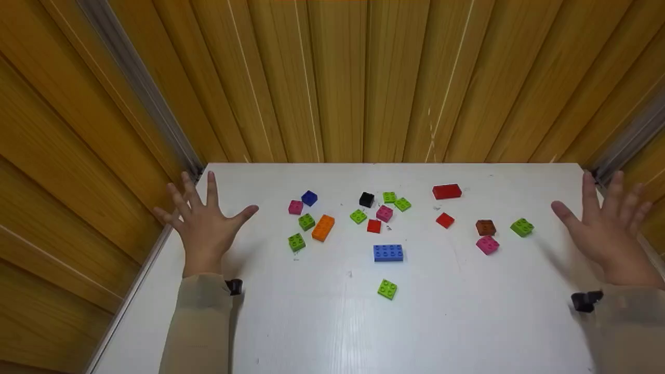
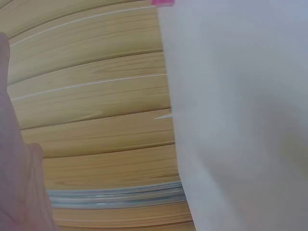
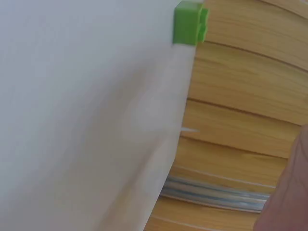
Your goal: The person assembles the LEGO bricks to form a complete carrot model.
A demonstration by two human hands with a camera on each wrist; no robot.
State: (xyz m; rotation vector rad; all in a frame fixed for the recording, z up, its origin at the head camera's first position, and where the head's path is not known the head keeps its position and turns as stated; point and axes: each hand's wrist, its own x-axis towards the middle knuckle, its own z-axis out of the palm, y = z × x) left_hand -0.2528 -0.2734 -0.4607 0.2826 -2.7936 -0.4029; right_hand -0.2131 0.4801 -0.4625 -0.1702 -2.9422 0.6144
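Note:
My left hand [image 1: 205,231] is raised above the left side of the white table, fingers spread and holding nothing. On the other side, my right hand [image 1: 610,234] has its fingers fanned out too, also with nothing in it. Nearest the right hand lies a green brick [image 1: 521,227], which the right wrist view shows as a tall green block [image 3: 187,24]. A brown brick [image 1: 486,227] and a pink brick [image 1: 487,244] sit left of it. Closest to the left hand are a pink brick [image 1: 295,207], a green brick [image 1: 296,242] and an orange brick [image 1: 323,228].
Mid-table lie a light blue brick [image 1: 388,253], a green brick [image 1: 387,289], a black brick [image 1: 367,199] and several small green, pink and red ones. A long red brick [image 1: 447,191] is near the far edge. Wood-patterned panels [image 1: 337,78] enclose the white table [image 1: 311,322].

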